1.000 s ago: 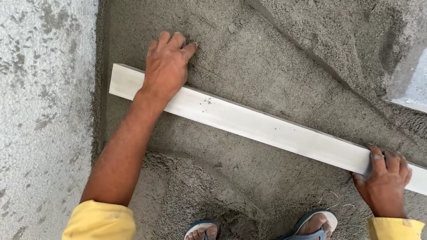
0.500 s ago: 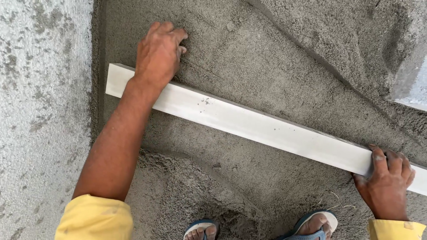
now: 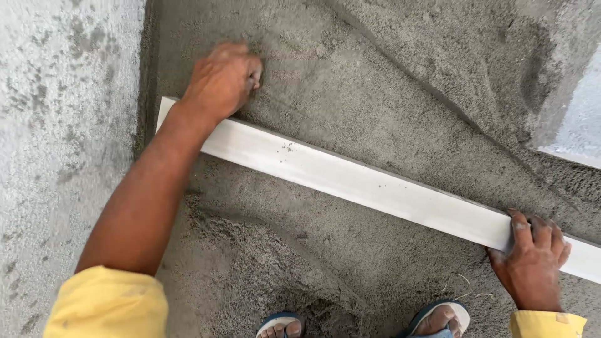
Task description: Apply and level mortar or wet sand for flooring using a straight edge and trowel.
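While right fingers (image 3: 532,235) grip straightedge (image 3: 375,184), left fingers (image 3: 241,69) paw sand (image 3: 350,87).

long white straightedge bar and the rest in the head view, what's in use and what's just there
In use:
long white straightedge bar
left hand, in the damp grey sand-cement bed beyond the bar
right hand, gripping the bar

Just there:
rough grey concrete strip
pale slab corner
blue sandals

Left hand (image 3: 222,81) slid off the white straightedge (image 3: 369,184), now curled into the sand beyond its far edge
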